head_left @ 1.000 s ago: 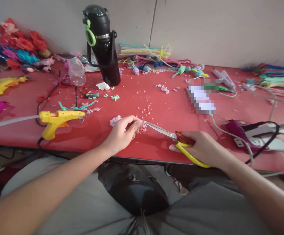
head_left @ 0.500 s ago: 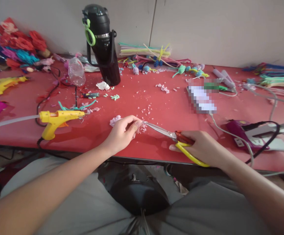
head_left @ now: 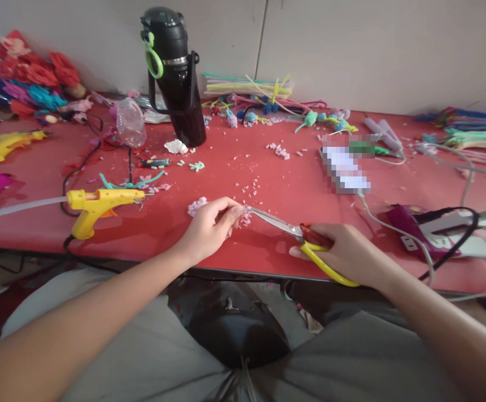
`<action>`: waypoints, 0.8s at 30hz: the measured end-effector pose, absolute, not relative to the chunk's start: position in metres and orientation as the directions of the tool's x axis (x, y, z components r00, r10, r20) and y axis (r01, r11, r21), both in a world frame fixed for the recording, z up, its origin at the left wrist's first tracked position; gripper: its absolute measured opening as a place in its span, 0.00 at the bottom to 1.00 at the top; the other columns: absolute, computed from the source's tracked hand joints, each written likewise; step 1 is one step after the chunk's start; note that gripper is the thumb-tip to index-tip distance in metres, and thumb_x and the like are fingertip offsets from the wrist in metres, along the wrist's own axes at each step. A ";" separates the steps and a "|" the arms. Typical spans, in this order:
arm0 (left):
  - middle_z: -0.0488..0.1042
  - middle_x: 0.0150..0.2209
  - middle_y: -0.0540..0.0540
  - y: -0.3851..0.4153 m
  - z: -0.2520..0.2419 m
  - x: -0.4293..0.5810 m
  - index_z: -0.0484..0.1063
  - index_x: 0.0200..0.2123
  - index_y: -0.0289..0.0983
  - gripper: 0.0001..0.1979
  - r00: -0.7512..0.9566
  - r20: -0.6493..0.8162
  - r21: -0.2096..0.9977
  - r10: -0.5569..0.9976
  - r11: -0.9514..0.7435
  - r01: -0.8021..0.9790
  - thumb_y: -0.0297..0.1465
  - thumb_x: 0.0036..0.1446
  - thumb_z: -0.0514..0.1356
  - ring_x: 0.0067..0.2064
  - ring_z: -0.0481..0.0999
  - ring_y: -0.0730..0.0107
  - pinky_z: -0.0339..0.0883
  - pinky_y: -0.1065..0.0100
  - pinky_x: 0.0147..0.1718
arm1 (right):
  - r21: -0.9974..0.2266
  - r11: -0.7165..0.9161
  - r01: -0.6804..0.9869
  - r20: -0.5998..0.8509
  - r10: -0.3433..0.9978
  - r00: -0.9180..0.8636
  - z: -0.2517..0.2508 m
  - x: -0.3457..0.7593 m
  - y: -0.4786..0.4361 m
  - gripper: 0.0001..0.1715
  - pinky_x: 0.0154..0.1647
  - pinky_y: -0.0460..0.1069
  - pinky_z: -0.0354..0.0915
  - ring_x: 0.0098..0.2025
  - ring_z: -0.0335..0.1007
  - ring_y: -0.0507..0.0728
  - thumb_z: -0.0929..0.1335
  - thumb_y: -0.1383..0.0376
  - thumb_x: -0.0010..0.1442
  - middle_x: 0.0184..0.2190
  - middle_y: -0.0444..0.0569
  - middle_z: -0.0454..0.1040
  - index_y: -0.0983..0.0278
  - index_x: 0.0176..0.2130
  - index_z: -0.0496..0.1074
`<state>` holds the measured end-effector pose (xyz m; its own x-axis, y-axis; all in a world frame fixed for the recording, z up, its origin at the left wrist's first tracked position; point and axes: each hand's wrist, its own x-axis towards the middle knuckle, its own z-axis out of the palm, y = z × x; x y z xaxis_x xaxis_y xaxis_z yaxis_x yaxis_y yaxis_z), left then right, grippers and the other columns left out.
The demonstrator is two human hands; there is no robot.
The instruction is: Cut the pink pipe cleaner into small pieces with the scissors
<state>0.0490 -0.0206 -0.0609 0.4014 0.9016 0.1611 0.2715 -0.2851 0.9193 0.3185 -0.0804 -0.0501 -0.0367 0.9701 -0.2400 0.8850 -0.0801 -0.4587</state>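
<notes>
My left hand (head_left: 209, 226) pinches a small pale pink fuzzy piece (head_left: 245, 218) just above the red table (head_left: 234, 167), near its front edge. My right hand (head_left: 343, 251) grips yellow-and-red handled scissors (head_left: 297, 237). The blades point left and their tips meet the pink piece at my left fingertips. A second pink tuft (head_left: 196, 205) lies just behind my left hand. Small pink clippings are scattered on the table around the blades.
A yellow glue gun (head_left: 96, 204) lies at the left with its cord. A black bottle (head_left: 175, 72) stands at the back, beside a clear plastic bottle (head_left: 130, 121). Pipe cleaners (head_left: 247, 88), paper flowers (head_left: 29, 78), a phone (head_left: 346, 167) and a purple power strip (head_left: 419, 223) with cables surround the work spot.
</notes>
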 end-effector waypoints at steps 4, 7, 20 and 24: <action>0.67 0.23 0.52 -0.021 -0.062 0.049 0.68 0.31 0.36 0.15 0.396 0.154 0.922 0.905 -0.276 0.271 0.38 0.68 0.55 0.22 0.66 0.79 0.62 0.75 0.21 | -0.453 -0.050 0.890 -0.213 0.975 -0.054 -0.053 0.320 -0.079 0.36 0.20 0.46 0.47 0.24 0.42 0.50 0.70 0.35 0.46 0.20 0.39 0.49 0.61 0.21 0.56; 0.67 0.22 0.52 -0.021 -0.062 0.049 0.68 0.31 0.36 0.15 0.399 0.160 0.924 0.903 -0.279 0.260 0.39 0.68 0.55 0.22 0.66 0.79 0.62 0.75 0.21 | -0.460 -0.024 0.888 -0.189 0.979 -0.072 -0.052 0.320 -0.079 0.37 0.19 0.46 0.46 0.24 0.42 0.50 0.69 0.34 0.47 0.19 0.39 0.49 0.61 0.20 0.57; 0.67 0.22 0.52 -0.021 -0.062 0.048 0.68 0.30 0.36 0.15 0.393 0.127 0.929 0.911 -0.247 0.274 0.38 0.68 0.55 0.21 0.66 0.80 0.61 0.75 0.21 | -0.476 -0.103 0.874 -0.245 0.969 -0.019 -0.050 0.317 -0.079 0.38 0.21 0.47 0.47 0.26 0.42 0.51 0.69 0.32 0.45 0.21 0.39 0.47 0.61 0.21 0.56; 0.67 0.22 0.52 -0.021 -0.061 0.049 0.68 0.30 0.36 0.15 0.397 0.145 0.926 0.906 -0.266 0.268 0.37 0.68 0.55 0.21 0.66 0.80 0.62 0.75 0.22 | -0.488 -0.068 0.870 -0.209 0.977 -0.041 -0.049 0.318 -0.081 0.37 0.21 0.46 0.46 0.25 0.41 0.50 0.70 0.34 0.47 0.21 0.39 0.46 0.61 0.21 0.55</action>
<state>0.0492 -0.0210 -0.0614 0.3966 0.9065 0.1451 0.2684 -0.2656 0.9260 0.3179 -0.0808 -0.0494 -0.0411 0.9771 -0.2089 0.8700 -0.0679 -0.4884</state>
